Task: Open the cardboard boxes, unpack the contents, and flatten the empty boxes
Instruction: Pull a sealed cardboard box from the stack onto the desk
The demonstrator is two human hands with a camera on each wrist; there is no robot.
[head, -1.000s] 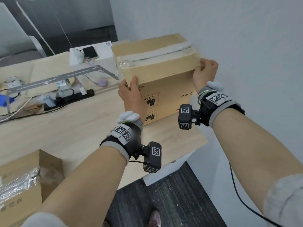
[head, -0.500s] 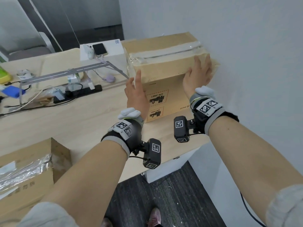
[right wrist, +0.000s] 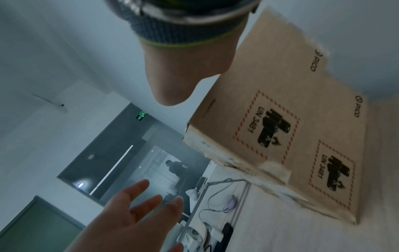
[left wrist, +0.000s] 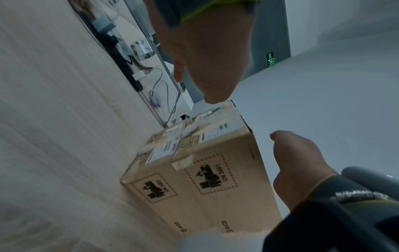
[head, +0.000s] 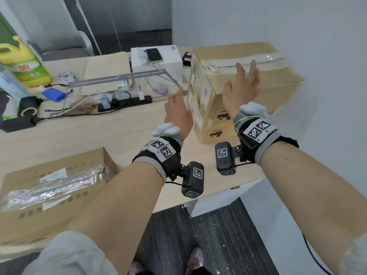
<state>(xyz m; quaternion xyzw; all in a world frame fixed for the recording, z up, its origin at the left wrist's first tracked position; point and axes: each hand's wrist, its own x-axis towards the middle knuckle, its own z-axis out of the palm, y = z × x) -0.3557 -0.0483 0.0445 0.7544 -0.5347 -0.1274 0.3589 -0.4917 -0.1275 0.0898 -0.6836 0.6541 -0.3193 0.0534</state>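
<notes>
While the head view looks down over a pale wooden desk (head: 119,132), a taped brown cardboard box (head: 238,62) stands at its far right corner by the white wall. Both hands hover near it with fingers straight and spread, holding nothing: the left hand (head: 177,111) just beside its labelled end, the right hand (head: 241,90) before its front face. A second, open cardboard box with clear plastic wrap (head: 53,187) sits near left.

From the left wrist, the taped box (left wrist: 215,179) rests on the desk; fingers loose.

From the right wrist, the right hand (right wrist: 183,68) is beside the box (right wrist: 291,119), apart from it.
</notes>
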